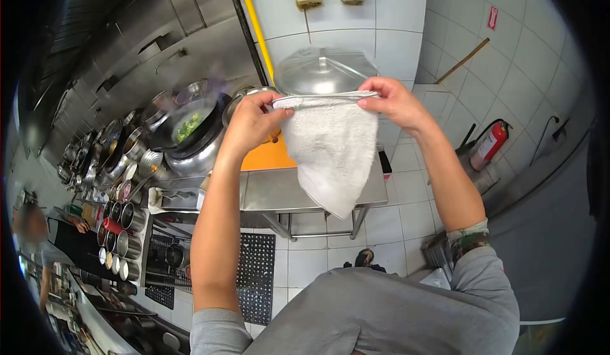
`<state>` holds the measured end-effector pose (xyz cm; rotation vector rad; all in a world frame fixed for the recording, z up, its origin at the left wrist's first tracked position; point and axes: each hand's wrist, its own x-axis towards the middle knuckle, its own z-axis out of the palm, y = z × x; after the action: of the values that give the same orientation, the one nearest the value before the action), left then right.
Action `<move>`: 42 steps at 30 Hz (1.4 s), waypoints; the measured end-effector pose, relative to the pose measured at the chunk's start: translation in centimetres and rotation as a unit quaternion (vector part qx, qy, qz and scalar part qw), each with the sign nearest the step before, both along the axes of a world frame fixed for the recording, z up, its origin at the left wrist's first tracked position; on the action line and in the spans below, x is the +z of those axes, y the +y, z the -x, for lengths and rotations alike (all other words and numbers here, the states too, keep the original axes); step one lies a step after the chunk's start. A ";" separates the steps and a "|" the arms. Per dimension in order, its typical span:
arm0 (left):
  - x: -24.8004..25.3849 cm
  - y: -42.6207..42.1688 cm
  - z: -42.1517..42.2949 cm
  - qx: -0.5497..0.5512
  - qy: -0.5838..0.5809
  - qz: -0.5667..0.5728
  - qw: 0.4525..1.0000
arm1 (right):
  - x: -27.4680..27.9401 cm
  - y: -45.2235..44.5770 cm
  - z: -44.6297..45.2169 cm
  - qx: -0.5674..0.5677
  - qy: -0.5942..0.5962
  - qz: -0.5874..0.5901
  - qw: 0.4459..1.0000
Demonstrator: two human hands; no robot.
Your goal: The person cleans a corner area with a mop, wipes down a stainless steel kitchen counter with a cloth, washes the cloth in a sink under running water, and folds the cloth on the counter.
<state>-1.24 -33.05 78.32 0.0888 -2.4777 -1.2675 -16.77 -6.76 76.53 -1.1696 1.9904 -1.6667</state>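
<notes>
A white terry cloth point(333, 142) hangs stretched between my two hands, its lower end narrowing to a point. My left hand point(254, 120) pinches the top left corner between thumb and fingers. At the top right corner my right hand point(393, 104) is closed on the same cloth. The upper edge looks folded or rolled and is nearly level. Behind it stands a large domed metal lid point(324, 69). Below the cloth is a steel table point(270, 190), with an orange board point(264, 157) partly covered by my left hand and the cloth.
At left, a wok point(190, 123) holds green vegetables beside stacked metal pans. Several steel canisters point(130, 244) stand on a rack, and a co-worker point(54, 241) is at the far left. A fire extinguisher point(490, 144) is at right. A black rubber mat point(255, 279) lies on the tiled floor.
</notes>
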 end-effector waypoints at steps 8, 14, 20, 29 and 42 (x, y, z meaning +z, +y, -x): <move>-5.0 2.4 3.9 0.039 0.049 -0.025 0.998 | -3.2 1.5 3.8 -0.023 0.031 -0.019 0.999; -14.3 7.7 -2.8 -0.064 0.022 0.081 0.994 | -15.4 8.1 1.4 0.076 0.071 -0.106 0.989; -31.7 10.5 -3.0 -0.107 -0.136 0.035 0.984 | -31.7 9.7 -0.8 0.155 0.031 -0.312 0.937; -36.4 7.4 7.5 0.251 -0.107 0.099 0.957 | -32.2 -0.6 8.1 -0.154 0.091 -0.294 0.939; -20.7 4.3 4.1 0.050 -0.103 -0.213 0.970 | -17.4 1.1 9.2 0.175 -0.126 -0.138 0.967</move>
<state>-5.34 -28.78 57.62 0.4672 -2.2821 -1.8035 -25.98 -5.64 59.15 -1.0703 1.6784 -1.2472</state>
